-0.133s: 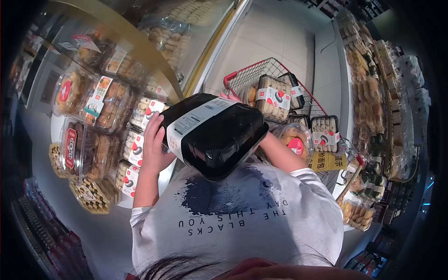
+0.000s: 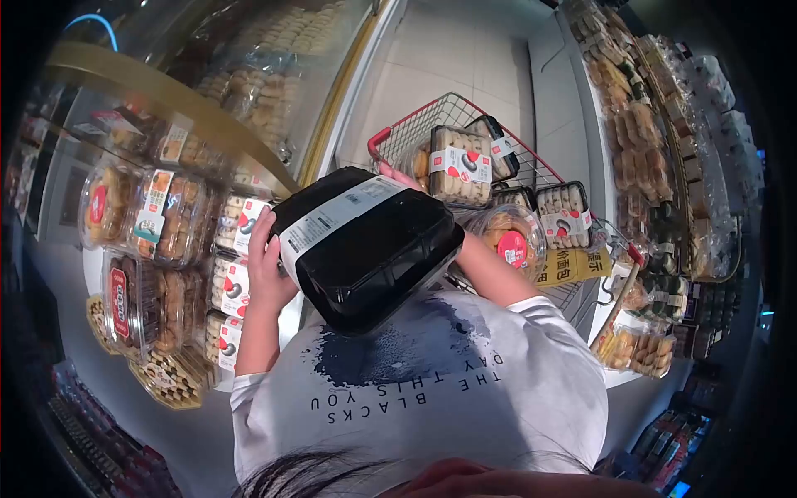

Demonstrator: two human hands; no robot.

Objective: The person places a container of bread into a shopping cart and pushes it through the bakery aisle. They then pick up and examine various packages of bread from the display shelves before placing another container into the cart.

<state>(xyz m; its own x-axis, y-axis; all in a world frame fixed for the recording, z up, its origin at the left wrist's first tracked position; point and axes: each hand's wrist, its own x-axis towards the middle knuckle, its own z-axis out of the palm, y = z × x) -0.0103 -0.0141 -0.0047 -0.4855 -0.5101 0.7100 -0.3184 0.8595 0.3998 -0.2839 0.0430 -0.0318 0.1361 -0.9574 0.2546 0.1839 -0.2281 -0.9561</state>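
Observation:
A black plastic food pack [image 2: 374,249] is held tilted in front of my chest, its dark base facing me. A white paper label band [image 2: 340,217] with print and a barcode runs across it. My left hand [image 2: 270,270] grips the pack's left end, fingers along its edge. At the far side, the fingers of my right hand [image 2: 400,177] show over the pack's edge. The rest of that hand is hidden behind the pack, and its forearm comes out below on the right. What the pack contains is out of sight.
A wire shopping cart [image 2: 448,106] with a red rim stands ahead, holding several pastry packs [image 2: 462,166] and a round clear tub [image 2: 508,236]. A yellow sign [image 2: 573,267] is on its near side. Shelves of boxed pastries [image 2: 170,212] flank me left, bagged breads [image 2: 635,137] right.
The pack sits slightly further left in view, and the cart and right shelves have shifted left and up. Both hands keep their hold on the pack.

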